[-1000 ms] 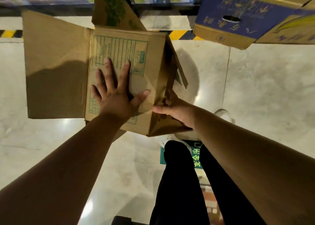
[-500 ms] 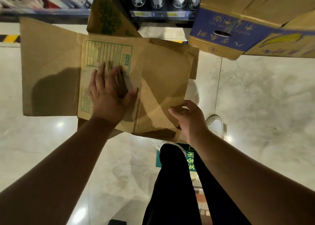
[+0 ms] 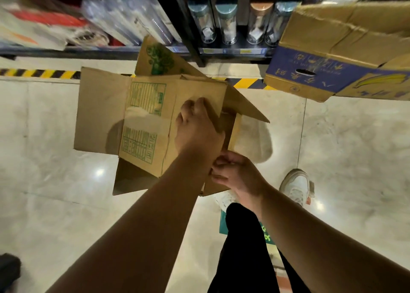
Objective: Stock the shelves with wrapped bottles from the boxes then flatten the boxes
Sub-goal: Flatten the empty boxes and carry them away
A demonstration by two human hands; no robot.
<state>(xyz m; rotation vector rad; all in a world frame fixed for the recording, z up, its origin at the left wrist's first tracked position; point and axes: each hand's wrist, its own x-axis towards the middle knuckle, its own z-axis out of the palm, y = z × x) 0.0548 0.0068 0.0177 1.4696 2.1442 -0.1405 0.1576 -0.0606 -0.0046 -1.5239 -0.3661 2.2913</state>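
Note:
A brown cardboard box [image 3: 146,124] with green print is held in the air above the floor, partly collapsed, its flaps spread left, up and right. My left hand [image 3: 196,128] lies on the box's upper panel with its fingers curled over the panel's right edge. My right hand [image 3: 235,172] grips the box's near lower corner, fingers curled around the cardboard. Wrapped bottles [image 3: 230,21] with coloured caps stand in a row on the dark shelf [image 3: 235,50] at the top.
A second cardboard box [image 3: 332,55] with a blue printed side sits at the upper right. Yellow-black tape [image 3: 40,73] runs along the shelf's base. My legs and white shoes [image 3: 297,186] are below. Packaged goods [image 3: 66,21] fill the left shelf.
My left hand slid right from the printed panel and curled over its edge. My right hand moved in and gripped the near corner. The box folded further; the view tilted toward the shelf.

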